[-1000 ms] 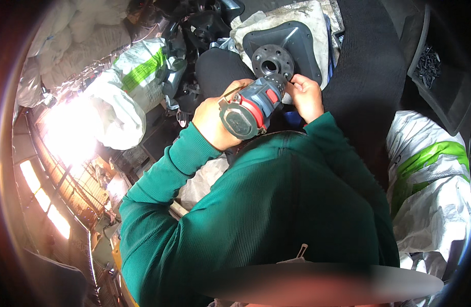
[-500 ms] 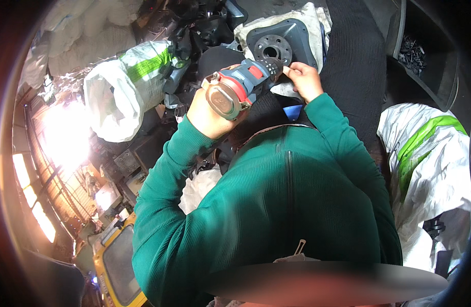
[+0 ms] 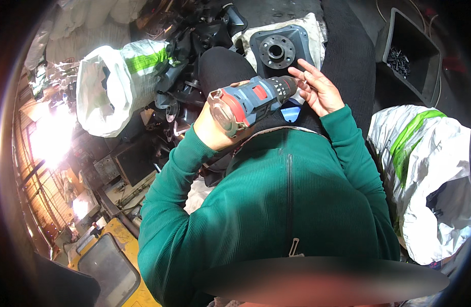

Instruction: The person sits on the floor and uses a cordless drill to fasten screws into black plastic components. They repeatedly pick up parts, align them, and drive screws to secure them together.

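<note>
My left hand [image 3: 211,125] is wrapped round the grip of a blue-grey and red cordless drill [image 3: 256,100]. The drill lies level above my lap, its black chuck [image 3: 286,87] pointing right. Close by the chuck is my right hand [image 3: 321,91], its fingers spread and partly stretched out. Whether something small sits between its thumb and fingers is too fine to make out. Beyond both hands, a dark grey square plate with a round drilled flange [image 3: 277,52] rests on a whitish cloth [image 3: 317,38] between my legs. A blue piece [image 3: 290,113] shows below the chuck.
Many dark moulded parts [image 3: 187,69] are heaped at the far left, beside an open white sack with a green stripe [image 3: 105,100]. At the right stand a grey bin [image 3: 434,77] holding small dark metal pieces [image 3: 398,62] and another white sack [image 3: 424,204]. A yellow-framed object [image 3: 124,245] is lower left.
The drill has come nearer my body and slightly right, its chuck away from the flange. My right hand has shifted toward me and right, its fingers opening from a pinch.
</note>
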Action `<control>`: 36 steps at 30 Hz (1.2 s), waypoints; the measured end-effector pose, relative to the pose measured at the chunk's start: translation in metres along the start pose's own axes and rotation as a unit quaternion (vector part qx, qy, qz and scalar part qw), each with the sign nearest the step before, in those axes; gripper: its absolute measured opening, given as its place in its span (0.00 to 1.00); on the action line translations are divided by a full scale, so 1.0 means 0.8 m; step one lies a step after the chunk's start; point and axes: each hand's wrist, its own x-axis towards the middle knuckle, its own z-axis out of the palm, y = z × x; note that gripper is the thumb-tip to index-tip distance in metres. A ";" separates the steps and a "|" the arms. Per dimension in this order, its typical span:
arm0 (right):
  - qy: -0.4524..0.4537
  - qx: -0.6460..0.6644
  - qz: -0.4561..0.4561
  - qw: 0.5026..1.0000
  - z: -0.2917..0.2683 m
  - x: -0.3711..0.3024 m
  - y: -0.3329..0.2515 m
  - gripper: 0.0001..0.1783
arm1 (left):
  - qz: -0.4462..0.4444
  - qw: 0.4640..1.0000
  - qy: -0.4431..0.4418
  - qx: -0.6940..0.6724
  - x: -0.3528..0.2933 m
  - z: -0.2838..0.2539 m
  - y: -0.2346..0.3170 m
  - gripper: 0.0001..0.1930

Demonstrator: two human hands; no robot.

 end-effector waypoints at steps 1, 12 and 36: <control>-0.025 -0.056 -0.007 0.998 -0.004 0.003 0.001 0.32 | 0.023 0.999 0.005 0.036 -0.002 -0.002 -0.005 0.24; -0.137 -0.312 -0.089 0.936 0.018 -0.006 -0.005 0.35 | -0.015 0.998 -0.063 -0.005 -0.002 -0.022 -0.019 0.24; -0.339 -0.494 0.231 0.766 0.030 0.051 -0.071 0.37 | -0.027 0.974 -0.205 -0.095 0.045 -0.046 -0.036 0.29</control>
